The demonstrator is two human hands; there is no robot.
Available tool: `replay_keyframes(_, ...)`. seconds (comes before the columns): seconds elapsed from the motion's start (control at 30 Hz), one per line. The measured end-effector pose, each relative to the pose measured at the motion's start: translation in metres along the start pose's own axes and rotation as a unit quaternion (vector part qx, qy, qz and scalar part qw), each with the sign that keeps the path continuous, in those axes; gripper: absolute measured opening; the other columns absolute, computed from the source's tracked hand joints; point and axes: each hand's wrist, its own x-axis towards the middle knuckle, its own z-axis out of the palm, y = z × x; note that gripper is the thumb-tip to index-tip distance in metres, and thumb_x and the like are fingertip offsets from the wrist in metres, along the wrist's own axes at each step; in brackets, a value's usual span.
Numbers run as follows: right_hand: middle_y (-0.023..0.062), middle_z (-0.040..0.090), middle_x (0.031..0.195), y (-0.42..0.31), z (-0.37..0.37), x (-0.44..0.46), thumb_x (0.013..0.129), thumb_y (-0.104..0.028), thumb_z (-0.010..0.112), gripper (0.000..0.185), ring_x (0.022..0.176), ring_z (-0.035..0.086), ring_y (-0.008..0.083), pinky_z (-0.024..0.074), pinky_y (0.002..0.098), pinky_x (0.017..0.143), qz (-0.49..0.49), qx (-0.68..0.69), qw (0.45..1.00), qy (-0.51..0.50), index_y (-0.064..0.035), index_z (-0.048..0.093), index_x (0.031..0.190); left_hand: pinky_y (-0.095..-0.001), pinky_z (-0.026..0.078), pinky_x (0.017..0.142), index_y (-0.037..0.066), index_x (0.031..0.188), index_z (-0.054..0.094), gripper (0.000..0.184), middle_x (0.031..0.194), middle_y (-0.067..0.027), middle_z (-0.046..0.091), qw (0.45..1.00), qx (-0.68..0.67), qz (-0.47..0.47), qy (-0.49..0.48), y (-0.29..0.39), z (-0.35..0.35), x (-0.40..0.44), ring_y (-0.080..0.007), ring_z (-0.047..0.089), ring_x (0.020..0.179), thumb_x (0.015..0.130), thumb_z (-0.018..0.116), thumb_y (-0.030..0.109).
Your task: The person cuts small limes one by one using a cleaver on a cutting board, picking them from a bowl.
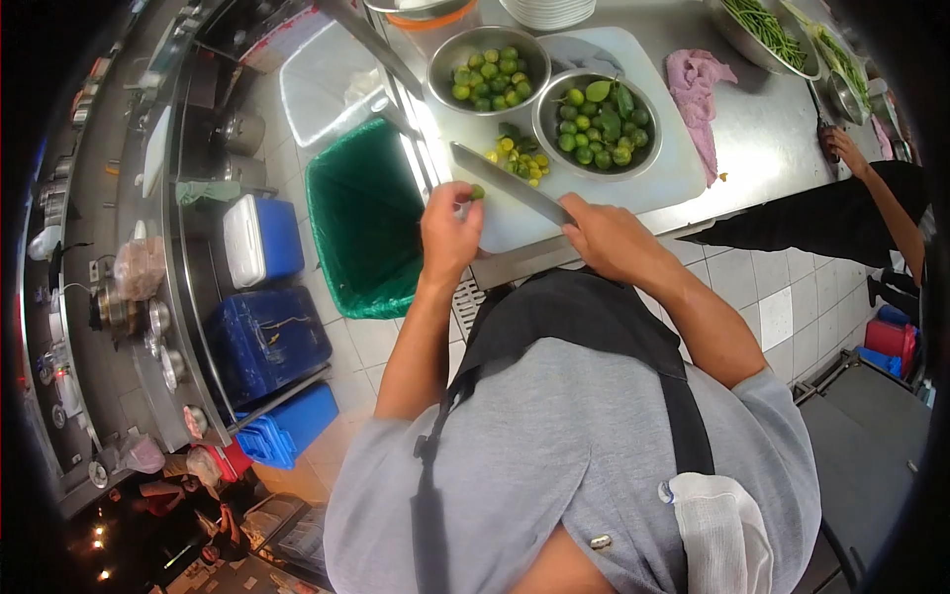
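My left hand [452,226] pinches a small green lime [477,191] between thumb and fingers at the board's left front edge. My right hand [601,236] is wrapped round the handle of a knife [510,183], its blade pointing up and left over the white cutting board [633,193]. Beyond the blade lies a small pile of yellow-green cut pieces [522,160]. Behind it, a metal bowl [437,61] holds whole limes [490,77]. A second metal bowl [648,168] holds limes with green leaves [609,124].
A green-lined bin [361,223] stands left of the counter [762,129]. A pink cloth [696,99] lies at the board's right. Green beans [767,32] fill a bowl at the upper right. A co-worker's hand [844,148] is at the counter's right end.
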Motion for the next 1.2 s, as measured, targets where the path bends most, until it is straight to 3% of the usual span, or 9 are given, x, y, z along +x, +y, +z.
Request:
replay_keyframes(0.07,0.0292,0.07,0.09,0.005,0.003,-0.01,0.103,-0.015,0.058,0.023,0.089,0.067,0.0528,0.049,0.063,0.079,-0.002,-0.008,1.0,0.025,-0.002,0.048,0.119,-0.0303,0.054,0.079,0.0,0.106,0.066,0.02,0.093,-0.0055,0.068,0.995,-0.072,-0.052,0.045,-0.006,-0.004,0.012,-0.0151,0.064,0.085,0.089,0.076,0.0)
replay_keyframes(0.23,0.0289,0.07,0.091,0.0,0.005,-0.016,0.103,-0.014,0.057,0.023,0.088,0.067,0.0521,0.0498,0.0623,0.079,0.005,-0.014,1.0,0.012,-0.0015,0.048,0.12,-0.0359,0.053,0.076,0.002,0.103,0.069,0.019,0.093,-0.0113,0.071,0.996,-0.023,-0.014,0.089,0.014,-0.012,0.112,-0.0236,0.067,0.083,0.09,0.079,0.012)
replay_keyframes(0.33,0.029,0.07,0.09,-0.001,0.006,-0.016,0.103,-0.013,0.055,0.021,0.087,0.068,0.0517,0.0507,0.0618,0.078,-0.004,-0.017,1.0,0.017,-0.001,0.048,0.119,-0.0415,0.054,0.083,0.001,0.105,0.07,0.021,0.098,-0.0155,0.071,0.997,0.031,0.059,0.049,0.029,0.002,0.16,-0.0327,0.069,0.092,0.087,0.076,0.01)
replay_keyframes(0.43,0.0291,0.071,0.089,-0.001,0.009,-0.018,0.1,-0.009,0.054,0.021,0.086,0.069,0.051,0.0521,0.0611,0.077,-0.009,-0.021,0.999,0.032,-0.0002,0.049,0.118,-0.0389,0.057,0.082,0.004,0.11,0.072,0.025,0.103,-0.014,0.073,0.977,0.094,0.187,0.028,0.056,0.028,0.17,-0.0285,0.07,0.091,0.088,0.079,0.013)
replay_keyframes(0.63,0.0292,0.071,0.088,-0.006,0.011,-0.022,0.093,-0.004,0.052,0.031,0.084,0.071,0.0496,0.0543,0.0592,0.074,0.006,-0.041,0.998,0.038,0.0029,0.053,0.123,-0.0489,0.054,0.093,0.006,0.109,0.075,0.024,0.109,-0.0177,0.071,0.907,0.011,0.244,-0.342,0.12,0.111,0.123,-0.04,0.067,0.105,0.086,0.073,0.014)
replay_keyframes(0.83,0.0292,0.072,0.088,-0.005,0.013,-0.021,0.094,-0.004,0.05,0.036,0.084,0.072,0.0483,0.0548,0.0583,0.074,0.005,-0.038,0.998,0.045,0.0034,0.055,0.129,-0.0471,0.054,0.094,0.006,0.113,0.073,0.026,0.112,-0.0157,0.067,0.894,0.055,0.218,-0.388,0.116,0.127,0.112,-0.0388,0.067,0.105,0.087,0.072,0.012)
replay_keyframes(0.93,0.0285,0.072,0.089,-0.008,0.012,-0.021,0.095,-0.005,0.051,0.034,0.085,0.072,0.0469,0.0546,0.0582,0.074,0.008,-0.048,0.998,0.035,0.0016,0.055,0.128,-0.0428,0.056,0.09,0.004,0.112,0.072,0.025,0.111,-0.0161,0.066,0.932,-0.049,0.185,-0.309,0.129,0.106,0.108,-0.0352,0.068,0.099,0.087,0.072,0.009)
replay_keyframes(1.13,0.027,0.072,0.093,-0.001,0.011,-0.021,0.1,-0.011,0.052,0.026,0.086,0.07,0.0487,0.0535,0.0589,0.075,0.008,-0.026,0.999,0.026,-0.0019,0.052,0.125,-0.0271,0.054,0.084,0.0,0.112,0.075,0.023,0.108,-0.0063,0.063,0.957,-0.237,0.057,-0.157,0.128,0.004,0.069,-0.0144,0.065,0.096,0.088,0.071,-0.001)
replay_keyframes(1.2,0.0272,0.071,0.093,0.0,0.01,-0.019,0.103,-0.013,0.053,0.024,0.086,0.069,0.0498,0.0527,0.0598,0.076,0.013,-0.02,0.999,0.021,-0.0024,0.051,0.124,-0.0267,0.053,0.082,0.0,0.116,0.074,0.027,0.109,-0.0066,0.062,0.979,-0.148,0.057,-0.129,0.088,-0.022,0.049,-0.0136,0.064,0.096,0.089,0.072,-0.004)
